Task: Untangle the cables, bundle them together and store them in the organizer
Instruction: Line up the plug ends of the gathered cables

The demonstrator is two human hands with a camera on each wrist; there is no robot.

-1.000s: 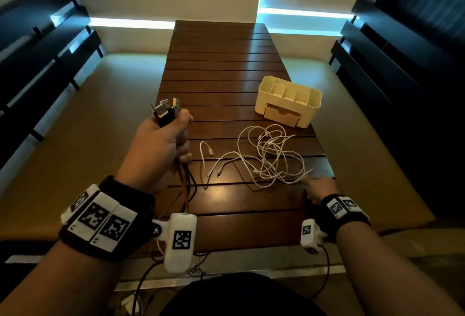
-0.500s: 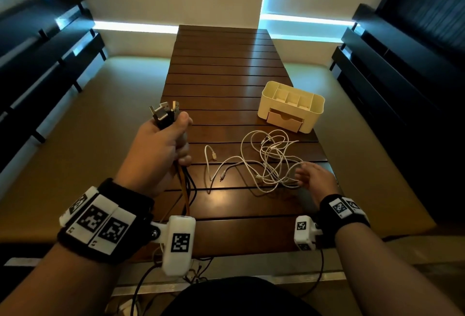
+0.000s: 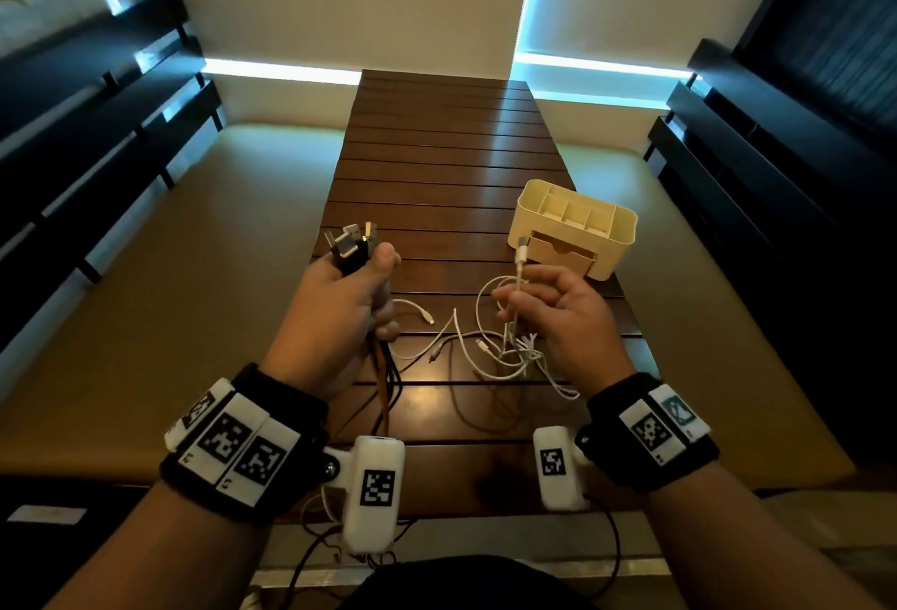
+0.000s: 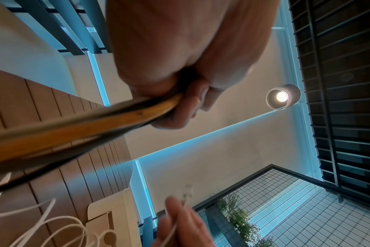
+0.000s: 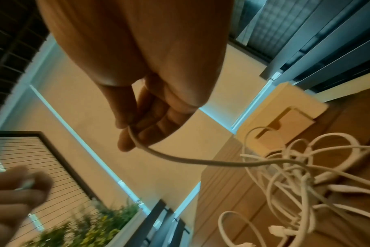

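Here a dark slatted wooden counter (image 3: 437, 162) runs toward a pale wall edged with blue strip light, dark shelving on both sides. The cream organizer (image 3: 575, 225) stands on its right part, just beyond the tangle of white cables (image 3: 490, 347). The left hand (image 3: 335, 313) has its fingers clamped round a bundle of dark and orange cables (image 3: 383, 381), plugs up. The right hand (image 3: 558, 313) pinches one white cable (image 3: 519, 264) upright. Only the left wrist view shows a ceiling lamp (image 4: 282, 97); the right wrist view shows a plant (image 5: 84, 225).
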